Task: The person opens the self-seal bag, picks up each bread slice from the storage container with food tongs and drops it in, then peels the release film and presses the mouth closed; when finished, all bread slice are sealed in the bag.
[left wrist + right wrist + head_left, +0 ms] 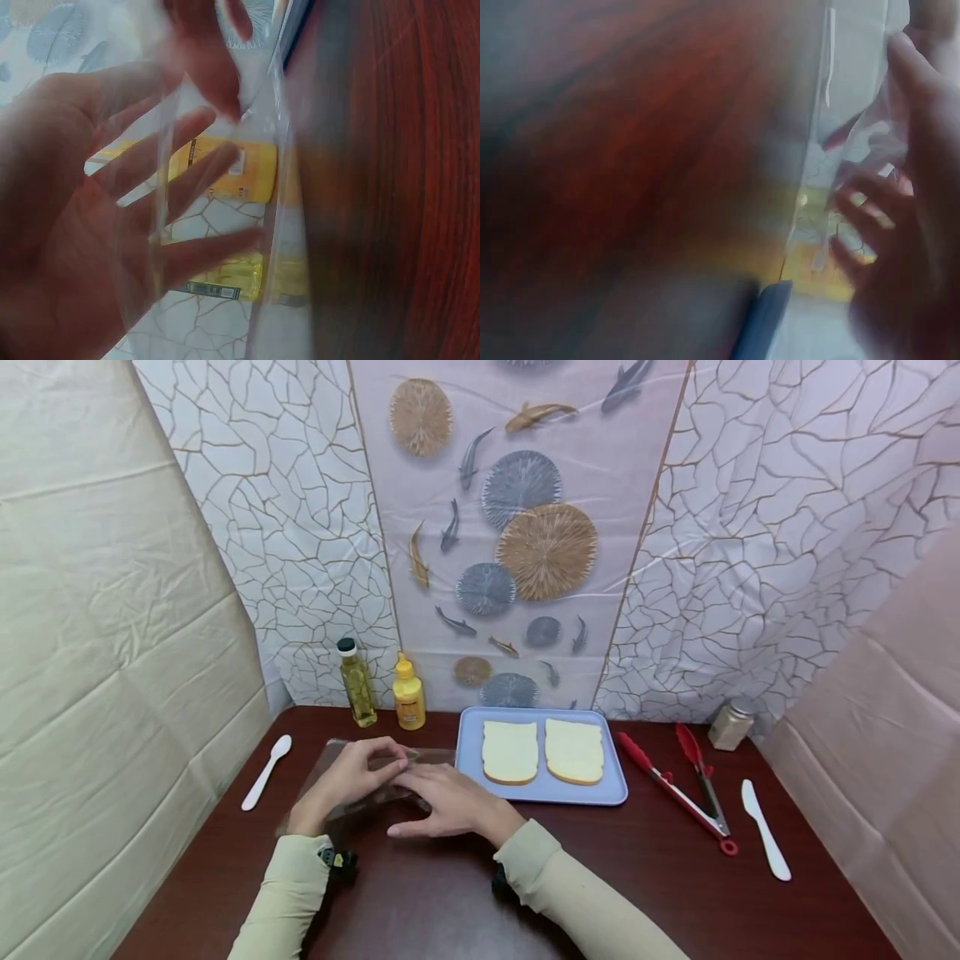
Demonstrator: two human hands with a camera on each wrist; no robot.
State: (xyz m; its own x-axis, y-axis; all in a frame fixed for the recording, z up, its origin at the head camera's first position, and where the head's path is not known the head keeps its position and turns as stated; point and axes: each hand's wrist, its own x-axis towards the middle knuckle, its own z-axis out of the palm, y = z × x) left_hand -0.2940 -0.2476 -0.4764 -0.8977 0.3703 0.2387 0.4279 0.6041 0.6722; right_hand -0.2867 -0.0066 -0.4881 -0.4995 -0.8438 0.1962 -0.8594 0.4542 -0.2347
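A clear plastic bag (322, 768) lies on the dark wooden table, left of the blue tray, under both hands. My left hand (351, 781) is over it, thumb and index finger pinching its see-through film; in the left wrist view the other fingers are spread and seen through the film. Close beside it, the right hand (450, 800) reaches across with fingers loosely extended and thumb held apart, fingertips overlapping the left thumb. Crinkled film (881, 139) shows near the right fingers in the right wrist view.
The blue tray (465, 760) holds two bread slices (512, 752). Behind the bag stand an oil bottle (358, 689) and a mustard bottle (409, 697). A white spoon (266, 775) lies left; red tongs (678, 797), a white knife (767, 835) and a shaker (731, 725) lie right.
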